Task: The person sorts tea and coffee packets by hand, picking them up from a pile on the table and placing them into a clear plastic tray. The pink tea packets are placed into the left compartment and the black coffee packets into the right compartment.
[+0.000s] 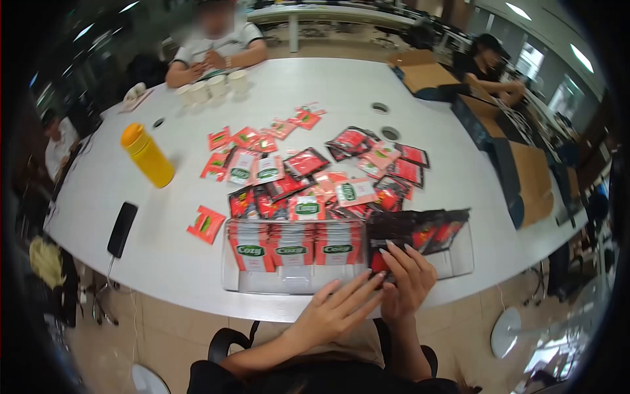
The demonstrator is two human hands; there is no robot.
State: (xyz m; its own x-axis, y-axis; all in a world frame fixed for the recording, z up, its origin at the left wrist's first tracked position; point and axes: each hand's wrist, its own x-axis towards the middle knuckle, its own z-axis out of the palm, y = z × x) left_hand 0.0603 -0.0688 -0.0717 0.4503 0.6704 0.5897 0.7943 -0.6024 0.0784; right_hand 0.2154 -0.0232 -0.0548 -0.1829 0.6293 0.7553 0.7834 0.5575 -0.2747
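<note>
A clear plastic tray [295, 287] stands near the table's front edge. Its left and middle parts hold rows of red-and-white tea sachets [293, 250] with green "Cozy" labels, standing upright. Black-and-red sachets [426, 230] stand in its right part, some leaning. My left hand [341, 307] reaches over the tray's front with fingers stretched out, their tips by the black sachets. My right hand [407, 279] is right beside it, fingers extended against the front of the black sachets. Neither hand visibly grips a sachet. Behind the tray lies a loose pile of red and black sachets [305, 162].
A yellow bottle [149, 157] and a phone [122, 230] with a cable are on the left. Paper cups [218, 86] stand at the back, near a seated person [220, 46]. Open cardboard boxes [531, 184] line the right edge, with another person [489, 69] beyond.
</note>
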